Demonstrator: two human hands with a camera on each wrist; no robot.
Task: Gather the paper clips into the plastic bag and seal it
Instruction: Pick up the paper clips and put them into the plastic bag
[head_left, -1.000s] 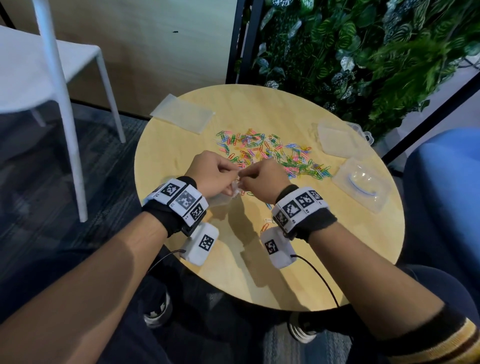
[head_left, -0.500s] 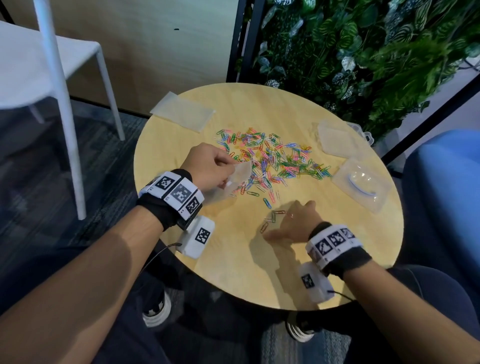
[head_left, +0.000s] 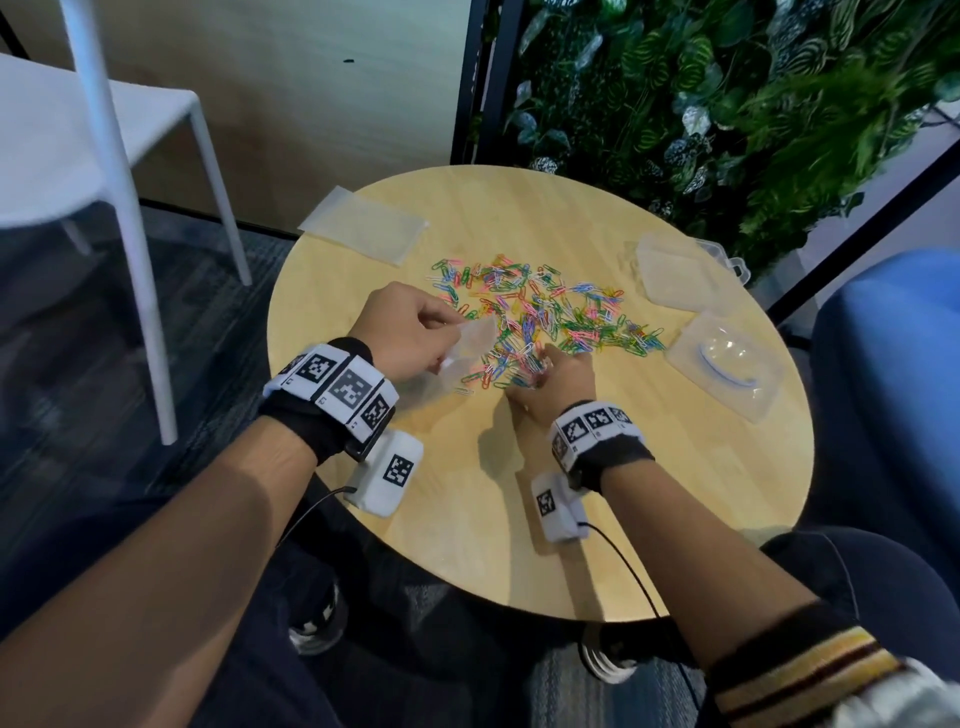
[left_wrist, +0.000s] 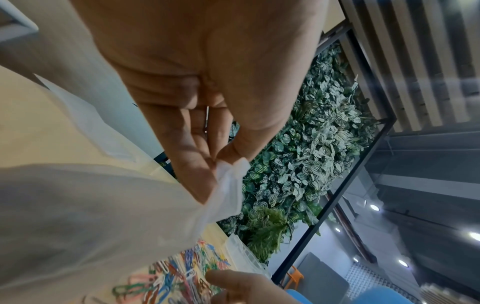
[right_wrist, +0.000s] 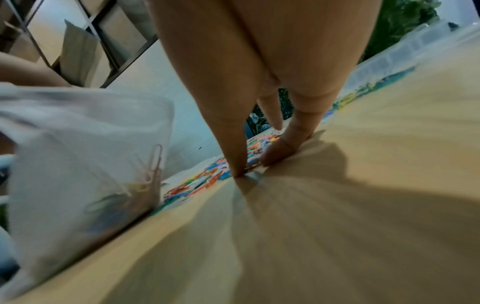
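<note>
Many coloured paper clips (head_left: 545, 312) lie strewn across the middle of the round wooden table (head_left: 649, 519). My left hand (head_left: 457, 326) pinches the rim of a clear plastic bag (head_left: 467, 351) just left of the pile. In the left wrist view, thumb and fingers of the left hand (left_wrist: 215, 162) nip the bag (left_wrist: 91, 205) at its top edge. Several clips (right_wrist: 145, 181) show inside the bag (right_wrist: 78, 154). My right hand (head_left: 537, 376) reaches into the near edge of the pile. Its straight fingertips (right_wrist: 239, 172) stand on the table with paper clips (right_wrist: 252, 162) between finger and thumb.
Flat spare bags (head_left: 363, 228) lie at the table's far left. Clear plastic boxes (head_left: 680, 275) and a clear lid or pouch (head_left: 727, 364) sit at the right. A white chair (head_left: 104, 130) stands to the left, a plant wall (head_left: 727, 104) behind, a blue seat (head_left: 893, 364) on the right.
My right hand left the bag mouth, dropped to loose clips near the table's front, then moved forward and left to the pile's near edge. My left hand kept hold of the bag.
</note>
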